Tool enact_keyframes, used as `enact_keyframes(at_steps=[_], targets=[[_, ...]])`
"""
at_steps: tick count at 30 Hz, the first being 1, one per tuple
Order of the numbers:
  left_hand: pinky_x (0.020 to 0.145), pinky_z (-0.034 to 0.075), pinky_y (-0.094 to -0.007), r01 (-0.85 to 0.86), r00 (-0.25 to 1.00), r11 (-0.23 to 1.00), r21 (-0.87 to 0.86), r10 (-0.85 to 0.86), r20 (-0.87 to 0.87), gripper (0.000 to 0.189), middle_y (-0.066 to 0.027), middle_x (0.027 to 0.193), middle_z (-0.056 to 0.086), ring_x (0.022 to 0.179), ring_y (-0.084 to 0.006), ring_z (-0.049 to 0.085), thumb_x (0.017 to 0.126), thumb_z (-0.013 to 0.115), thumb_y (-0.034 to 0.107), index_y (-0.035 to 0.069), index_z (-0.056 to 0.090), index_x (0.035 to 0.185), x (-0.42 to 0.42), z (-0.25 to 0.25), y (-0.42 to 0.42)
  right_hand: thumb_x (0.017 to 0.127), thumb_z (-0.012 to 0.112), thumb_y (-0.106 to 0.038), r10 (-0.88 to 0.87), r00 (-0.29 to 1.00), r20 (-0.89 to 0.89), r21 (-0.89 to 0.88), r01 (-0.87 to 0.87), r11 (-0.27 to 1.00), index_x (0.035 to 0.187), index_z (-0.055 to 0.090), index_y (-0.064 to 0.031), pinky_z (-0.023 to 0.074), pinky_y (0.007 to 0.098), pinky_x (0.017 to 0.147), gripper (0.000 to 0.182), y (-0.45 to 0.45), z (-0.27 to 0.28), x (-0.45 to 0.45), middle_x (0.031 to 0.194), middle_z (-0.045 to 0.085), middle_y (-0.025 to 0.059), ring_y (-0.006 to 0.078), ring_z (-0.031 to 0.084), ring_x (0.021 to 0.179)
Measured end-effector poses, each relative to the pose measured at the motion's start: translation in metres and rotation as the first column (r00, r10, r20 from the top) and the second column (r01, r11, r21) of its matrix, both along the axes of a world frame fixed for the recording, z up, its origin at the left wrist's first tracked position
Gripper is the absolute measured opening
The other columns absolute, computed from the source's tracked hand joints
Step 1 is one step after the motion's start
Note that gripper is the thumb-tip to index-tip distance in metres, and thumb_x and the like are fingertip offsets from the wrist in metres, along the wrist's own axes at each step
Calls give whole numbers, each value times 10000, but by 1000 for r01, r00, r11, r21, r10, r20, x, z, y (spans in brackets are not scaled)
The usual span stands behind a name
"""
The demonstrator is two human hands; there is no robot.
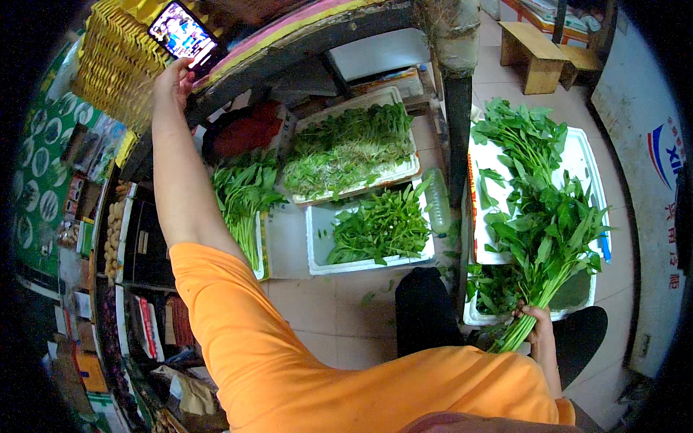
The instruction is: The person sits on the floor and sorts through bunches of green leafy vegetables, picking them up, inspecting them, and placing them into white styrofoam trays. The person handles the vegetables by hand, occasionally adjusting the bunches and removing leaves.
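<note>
My right hand point(537, 320), at the lower right, is closed around the stems of a bunch of leafy greens point(547, 243), whose leaves fan upward over a white foam box lid point(576, 157). My left arm reaches to the upper left, where my left hand point(176, 81) touches the lower edge of a lit smartphone point(184, 35) with a finger. The phone leans beside a stack of yellow ribbed trays or packaging point(116, 59). Beneath the lid, a foam box point(587, 295) holds more dark greens.
Sprouts fill a foam box point(419, 165) in the middle, above a second foam box of greens point(314, 265). Long-stemmed greens point(246, 200) lie left of them. A plastic bottle point(437, 200) lies alongside. A dark post point(459, 140) and wooden stools point(533, 46) stand to the right.
</note>
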State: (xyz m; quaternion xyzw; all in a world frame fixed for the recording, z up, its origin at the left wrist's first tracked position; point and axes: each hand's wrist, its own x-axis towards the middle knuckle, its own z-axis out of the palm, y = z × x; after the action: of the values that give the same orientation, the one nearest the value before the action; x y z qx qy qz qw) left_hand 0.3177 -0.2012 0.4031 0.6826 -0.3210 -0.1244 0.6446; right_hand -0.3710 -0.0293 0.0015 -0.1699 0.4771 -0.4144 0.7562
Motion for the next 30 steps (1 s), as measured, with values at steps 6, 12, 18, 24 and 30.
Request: enact_keyframes(at_steps=[6,12,18,24,30], targets=[[360,342,-181,51,998,998,-47,-53,-41,270,15,651,483,503,-80,460,653,698,158,72,521,837,-8,0,3,600,596,-26,-13,999,43,5,13,1000,1060,466,57,483,362,652,486,-8,3,3,708,535,80,182,531,545],[368,369,-186,95,989,989,-115,-107,-104,300,7,693,480,523,-88,462,685,689,213,79,510,884,-14,-5,0,601,599,-32,-7,999,32,32,6,999,1073,463,58,488,352,651,498,-13,4,4,708,529,75,179,533,543],[401,379,-197,81,996,997,16,-81,32,479,-59,835,504,574,-111,499,681,700,352,20,489,955,41,0,-10,595,602,-33,32,999,40,36,-33,999,1107,444,55,490,353,641,543,-17,2,7,719,530,81,186,535,551],[418,371,-208,-8,994,999,-33,4,-109,1052,-248,1091,463,725,-232,521,716,180,782,-119,282,1248,-1,11,-5,588,603,-18,-11,1000,22,22,10,1000,1071,452,31,497,391,621,508,-18,-8,1,740,537,104,216,537,552],[435,392,-213,69,997,997,42,-67,-44,860,-168,944,542,633,-190,525,756,379,697,-86,430,1107,10,9,0,590,596,1,-29,999,34,46,27,999,1040,463,25,502,405,618,469,-17,-1,4,748,542,111,226,536,554]])
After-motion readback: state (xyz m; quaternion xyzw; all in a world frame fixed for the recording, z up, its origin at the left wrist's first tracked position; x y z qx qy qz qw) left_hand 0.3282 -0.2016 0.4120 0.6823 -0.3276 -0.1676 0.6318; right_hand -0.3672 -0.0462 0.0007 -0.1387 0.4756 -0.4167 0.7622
